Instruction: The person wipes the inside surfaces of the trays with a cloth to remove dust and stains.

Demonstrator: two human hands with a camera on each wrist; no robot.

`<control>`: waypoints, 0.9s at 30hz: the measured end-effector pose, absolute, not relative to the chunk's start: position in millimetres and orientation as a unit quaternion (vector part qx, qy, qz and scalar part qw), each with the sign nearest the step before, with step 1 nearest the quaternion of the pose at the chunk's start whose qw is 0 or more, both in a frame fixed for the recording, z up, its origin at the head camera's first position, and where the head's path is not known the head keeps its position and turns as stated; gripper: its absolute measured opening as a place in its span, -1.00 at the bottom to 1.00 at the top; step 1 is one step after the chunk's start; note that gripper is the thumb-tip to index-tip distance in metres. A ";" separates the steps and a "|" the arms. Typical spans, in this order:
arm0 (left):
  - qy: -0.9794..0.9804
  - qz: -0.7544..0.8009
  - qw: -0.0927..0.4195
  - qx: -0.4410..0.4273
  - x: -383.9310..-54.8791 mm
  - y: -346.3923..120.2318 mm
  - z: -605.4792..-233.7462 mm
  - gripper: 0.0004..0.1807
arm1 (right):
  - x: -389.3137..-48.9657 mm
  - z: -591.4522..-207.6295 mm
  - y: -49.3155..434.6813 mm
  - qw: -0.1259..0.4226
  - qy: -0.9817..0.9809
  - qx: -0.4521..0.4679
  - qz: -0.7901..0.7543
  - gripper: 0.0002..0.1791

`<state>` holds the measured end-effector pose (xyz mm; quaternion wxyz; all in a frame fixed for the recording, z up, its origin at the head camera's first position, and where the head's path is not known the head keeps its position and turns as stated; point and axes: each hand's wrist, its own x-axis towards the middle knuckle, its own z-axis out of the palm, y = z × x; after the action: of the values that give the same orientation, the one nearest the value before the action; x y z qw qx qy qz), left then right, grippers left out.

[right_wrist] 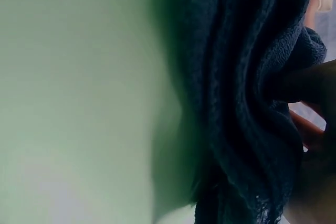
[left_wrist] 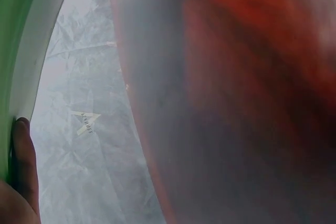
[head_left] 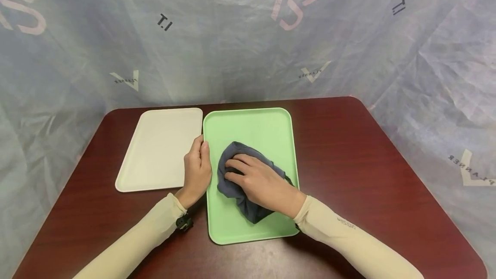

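A green tray (head_left: 248,125) lies lengthwise in front of me on the table. My left hand (head_left: 196,171) holds its left edge, thumb up at the rim; in the left wrist view a finger (left_wrist: 25,166) runs along the tray's side. On the tray's lower middle is a bunched dark blue-grey cloth (head_left: 229,187). My right hand (head_left: 265,184) grips this cloth from above with bent fingers. Up close in the right wrist view, the cloth (right_wrist: 252,77) hangs in thick folds against the green surface, with fingers pushed into it.
Left of the green tray lies a white tray (head_left: 160,150), its right side close to my left hand. Both rest on a dark red wooden table (head_left: 341,154) with rounded corners. Grey printed sheeting (head_left: 232,46) hangs behind and along both sides.
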<state>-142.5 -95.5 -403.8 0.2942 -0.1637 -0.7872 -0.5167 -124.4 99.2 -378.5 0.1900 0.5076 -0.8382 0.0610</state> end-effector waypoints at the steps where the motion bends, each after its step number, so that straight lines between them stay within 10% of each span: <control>1: -0.787 -0.518 0.294 -0.162 -142.6 -95.6 -404.6 -0.70 | -124.3 -378.6 102.1 0.190 -0.839 0.506 0.063 -0.70; 27: -0.796 -0.501 0.292 -0.173 -152.5 -104.4 -424.1 -0.68 | -130.5 -379.0 190.7 0.170 -0.892 0.402 0.114 -0.62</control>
<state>-152.5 -104.4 -424.1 0.2921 -0.1730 -0.7963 -0.5006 -130.5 190.7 -379.0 0.1705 0.4025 -0.8921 0.1142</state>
